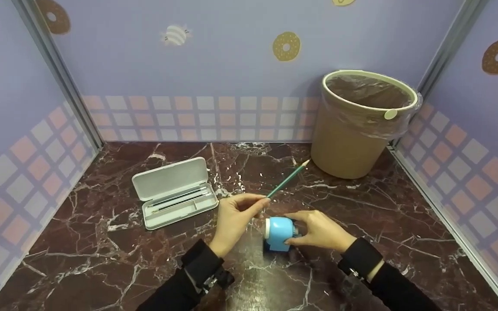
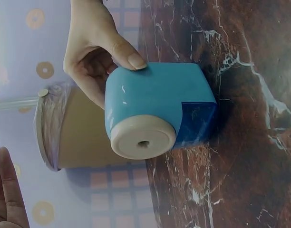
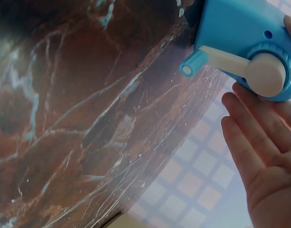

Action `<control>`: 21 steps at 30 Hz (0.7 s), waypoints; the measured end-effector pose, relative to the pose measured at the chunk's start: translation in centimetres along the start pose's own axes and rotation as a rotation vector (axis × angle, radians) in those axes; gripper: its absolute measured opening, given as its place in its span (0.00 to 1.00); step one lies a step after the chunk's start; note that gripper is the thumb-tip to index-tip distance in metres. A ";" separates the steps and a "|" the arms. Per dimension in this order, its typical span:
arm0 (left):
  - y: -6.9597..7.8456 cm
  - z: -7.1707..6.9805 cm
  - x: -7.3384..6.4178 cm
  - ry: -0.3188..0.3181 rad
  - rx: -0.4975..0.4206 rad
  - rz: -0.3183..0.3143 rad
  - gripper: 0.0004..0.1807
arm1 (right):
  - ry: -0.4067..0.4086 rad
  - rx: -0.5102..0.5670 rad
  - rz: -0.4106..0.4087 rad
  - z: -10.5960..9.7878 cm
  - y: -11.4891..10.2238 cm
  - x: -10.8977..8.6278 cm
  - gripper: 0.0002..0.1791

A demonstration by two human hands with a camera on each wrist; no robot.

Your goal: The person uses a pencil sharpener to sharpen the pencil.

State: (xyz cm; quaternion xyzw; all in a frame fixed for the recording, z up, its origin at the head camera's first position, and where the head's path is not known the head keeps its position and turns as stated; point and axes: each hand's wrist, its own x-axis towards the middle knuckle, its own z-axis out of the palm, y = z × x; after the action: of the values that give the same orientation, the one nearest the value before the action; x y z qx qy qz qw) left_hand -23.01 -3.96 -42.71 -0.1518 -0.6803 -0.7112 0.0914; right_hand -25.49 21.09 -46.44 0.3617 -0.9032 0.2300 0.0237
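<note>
My left hand (image 1: 235, 216) pinches a green pencil (image 1: 290, 178) near one end between thumb and fingers. The pencil slants up to the right, its bare wooden point toward the bin. Beside it, my right hand (image 1: 321, 231) holds a light-blue crank pencil sharpener (image 1: 280, 231) from its right side, thumb and fingers on the body. The sharpener's round cream front with the pencil hole (image 2: 143, 144) faces left, and nothing sits in the hole. On its other face is a cream crank (image 3: 231, 61) with a blue knob, close to my right fingers (image 3: 250, 137).
An open white pencil case (image 1: 180, 214) lies on the dark marbled table (image 1: 102, 259) at the left, with pencils inside. At the back right stands a tan bin (image 1: 348, 142) lined with a clear bag. Patterned walls (image 1: 231, 65) enclose the back and sides.
</note>
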 end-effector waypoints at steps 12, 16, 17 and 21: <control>-0.2 0.3 0.0 -0.009 -0.036 -0.013 0.08 | 0.198 0.199 0.077 -0.6 -1.5 -0.4 0.29; -0.4 0.3 -0.1 -0.004 -0.033 -0.027 0.09 | 0.400 0.321 0.069 -0.8 -3.2 0.0 0.19; -0.4 0.3 -0.1 -0.003 -0.034 -0.030 0.09 | 0.447 0.347 0.073 -0.8 -3.7 0.2 0.17; -0.5 0.5 -0.2 0.006 -0.020 -0.036 0.09 | 0.563 0.509 0.135 -0.9 -5.4 0.8 0.15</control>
State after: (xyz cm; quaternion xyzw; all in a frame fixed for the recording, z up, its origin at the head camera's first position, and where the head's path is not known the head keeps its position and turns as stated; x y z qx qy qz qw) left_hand -22.97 -3.50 -43.22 -0.1384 -0.6754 -0.7200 0.0790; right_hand -22.61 17.55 -43.33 0.2182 -0.7970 0.5384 0.1650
